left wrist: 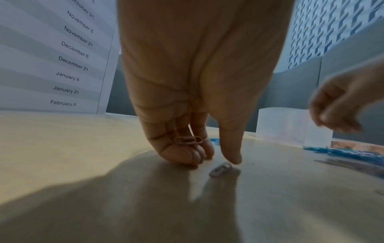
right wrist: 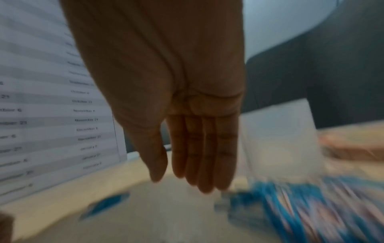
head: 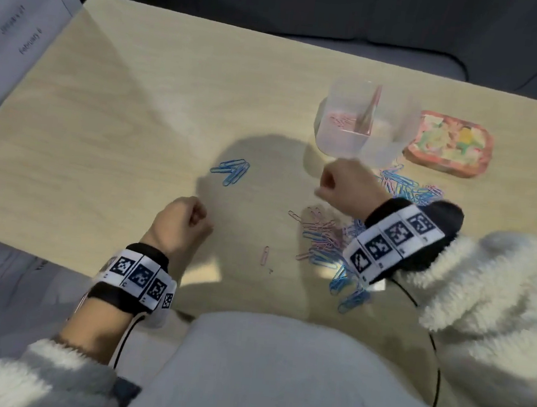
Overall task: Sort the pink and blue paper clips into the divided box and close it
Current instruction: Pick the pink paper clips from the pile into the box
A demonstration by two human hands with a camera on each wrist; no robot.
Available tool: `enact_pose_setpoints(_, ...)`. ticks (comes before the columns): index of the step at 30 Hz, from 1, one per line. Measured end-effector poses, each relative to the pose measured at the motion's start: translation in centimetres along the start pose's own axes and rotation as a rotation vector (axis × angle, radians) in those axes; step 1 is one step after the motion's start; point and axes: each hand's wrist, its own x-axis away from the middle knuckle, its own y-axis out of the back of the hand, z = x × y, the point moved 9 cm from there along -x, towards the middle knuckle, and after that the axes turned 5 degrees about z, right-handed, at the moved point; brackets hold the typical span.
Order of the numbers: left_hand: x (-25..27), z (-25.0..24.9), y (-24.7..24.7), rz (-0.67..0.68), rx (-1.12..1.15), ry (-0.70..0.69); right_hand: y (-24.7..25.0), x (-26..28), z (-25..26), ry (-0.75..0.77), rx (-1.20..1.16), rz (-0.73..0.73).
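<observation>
Pink and blue wire paper clips lie in a tangled heap (head: 339, 240) on the pale wooden table (head: 159, 99), mostly under and beside the right wrist, with more blue ones running up toward the box. A small bunch of blue clips (head: 230, 171) sits apart to the left, their long axes slanting from near-left to far-right. One pink clip (head: 265, 255) lies alone near the front edge, its long axis running roughly toward and away from the person.

Beyond the heap stands the clear divided box (head: 363, 120), open; its left compartment holds a few pink clips (head: 342, 121), while what the right compartment holds cannot be made out. Its patterned lid (head: 449, 144) lies flat just to the right.

In the left wrist view, the left hand (left wrist: 187, 98) curls its fingers around a couple of pink clips (left wrist: 188, 140) against the palm, the thumb pointing down beside a loose clip (left wrist: 220, 169). The right hand (right wrist: 182, 115) is blurred; the wrist view shows fingers straight and together, holding nothing.
</observation>
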Motion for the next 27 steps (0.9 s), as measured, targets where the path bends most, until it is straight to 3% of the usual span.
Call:
enact_pose_setpoints(2,0.3,-0.2,0.0,-0.034,-0.015,-0.014,-3.4,0.9,-0.9,-0.067,0.021,0.091)
enact_pose_setpoints(7,0.9,-1.4,0.0,-0.137,-0.010,-0.050,-5.2,1.8,0.4,-0.078,0.021,0.052)
enact_pose_setpoints(11,0.8,-1.3,-0.2,-0.105,-0.027,-0.007,-6.1,1.2,2.1,-0.030,0.034,0.037)
enact_pose_setpoints(17,-0.4,-2.6,-1.3,-0.008,-0.114,0.000,-7.8,0.8,2.4,-0.008,0.041,0.097)
enact_pose_setpoints(19,-0.9,-3.3,-1.7,0.038,-0.042,0.003,-8.1,1.0,3.0,0.052,0.153,0.111)
enact_pose_setpoints(24,-1.6,-7.5,-4.4,0.321,0.294,-0.069,-7.9,1.4,4.6,0.177,0.394,0.149)
enact_pose_setpoints(27,-1.9,-9.2,-5.4,0.399,0.430,-0.100,-7.3,1.3,3.3,0.208,0.217,0.133)
